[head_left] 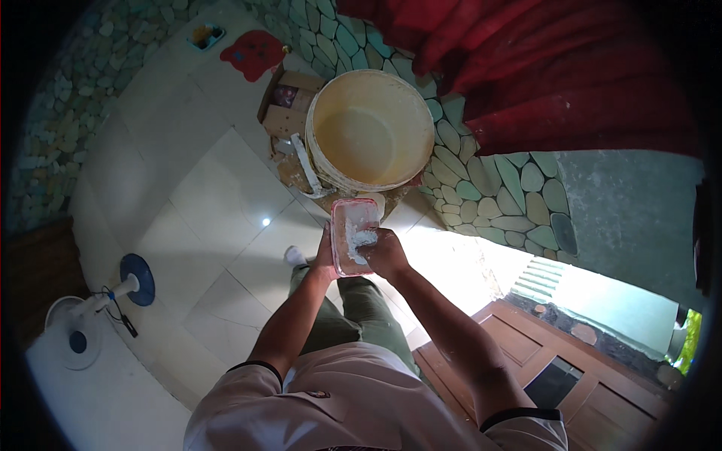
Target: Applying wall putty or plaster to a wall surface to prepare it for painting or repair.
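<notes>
A person in a pale shirt and green trousers works a white, paste-like material [353, 244] in a shallow rectangular tub [358, 213] with a reddish rim, held in front of the body with 2 bare hands, above a tiled floor [214, 192]. The left hand [325, 261] grips the tub's left side, fingers closed around its wall. The right hand [386, 254] reaches in over the opposite rim, its fingers bent at the white clump; whether they pinch the material, or something hidden in it, cannot be told from this angle.

Beyond the tub stands 1 large cream bucket [361, 89], its mouth open toward the camera, with a cardboard box [286, 120] just beside it on the left.

The step in hand appears to be mixing or gathering the material by hand. The next move, by the look of it, calls for a firm left grip and a level tub, so that the right hand's push neither tips it nor spills the contents.
</notes>
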{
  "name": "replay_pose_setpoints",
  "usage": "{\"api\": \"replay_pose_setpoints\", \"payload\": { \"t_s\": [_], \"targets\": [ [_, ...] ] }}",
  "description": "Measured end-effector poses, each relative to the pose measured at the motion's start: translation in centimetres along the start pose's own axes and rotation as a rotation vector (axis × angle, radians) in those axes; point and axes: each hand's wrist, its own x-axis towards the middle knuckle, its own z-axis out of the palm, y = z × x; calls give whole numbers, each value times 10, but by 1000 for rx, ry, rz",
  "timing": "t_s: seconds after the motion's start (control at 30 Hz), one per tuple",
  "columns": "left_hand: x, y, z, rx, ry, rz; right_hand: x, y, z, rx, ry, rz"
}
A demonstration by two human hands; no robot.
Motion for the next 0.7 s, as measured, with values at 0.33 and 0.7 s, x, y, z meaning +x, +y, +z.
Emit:
{"api": "replay_pose_setpoints", "payload": {
  "t_s": [0.33, 0.7],
  "targets": [
    [-31, 8, 43, 30, -231, 108, -26, -39, 17, 454, 80, 33],
    [-77, -8, 95, 113, -180, 223, -37, -67, 36, 853, 253, 51]
  ]
}}
